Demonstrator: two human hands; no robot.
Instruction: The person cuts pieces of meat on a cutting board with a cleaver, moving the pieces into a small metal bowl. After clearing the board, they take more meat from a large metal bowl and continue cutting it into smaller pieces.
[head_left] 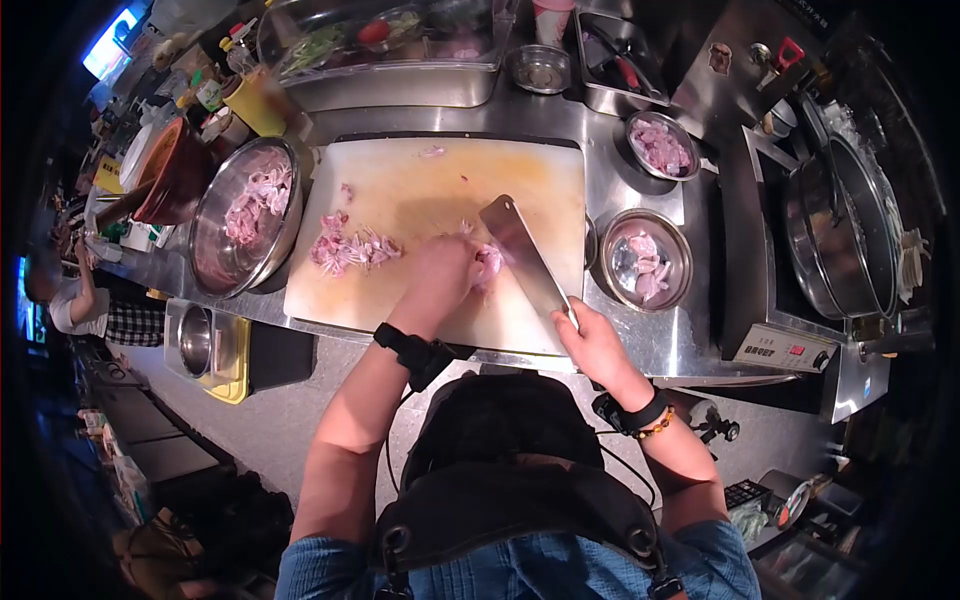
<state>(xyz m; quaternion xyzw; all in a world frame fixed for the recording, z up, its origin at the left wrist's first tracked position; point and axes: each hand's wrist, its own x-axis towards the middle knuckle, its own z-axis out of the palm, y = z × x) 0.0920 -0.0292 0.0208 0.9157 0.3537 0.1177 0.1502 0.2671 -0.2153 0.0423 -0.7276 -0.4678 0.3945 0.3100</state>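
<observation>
My right hand (592,345) is closed around the handle of a cleaver (527,254), whose wide blade slants up and left over the right part of the cutting board (400,185). Beside the blade, a pale pink piece of raw meat (487,264) lies on the board with my left hand (443,275) closed on its left side. My left fingertips are partly hidden. To the left of that hand is a pile of small cut meat pieces (350,247). A few scraps lie near the board's far edge.
A large steel bowl of meat (278,255) stands left of the board. Two smaller bowls, one low (682,270) and one higher up (690,165), hold meat on the right. An induction cooker (765,345) with a big pot (815,250) is farther right. Another person (88,300) is at far left.
</observation>
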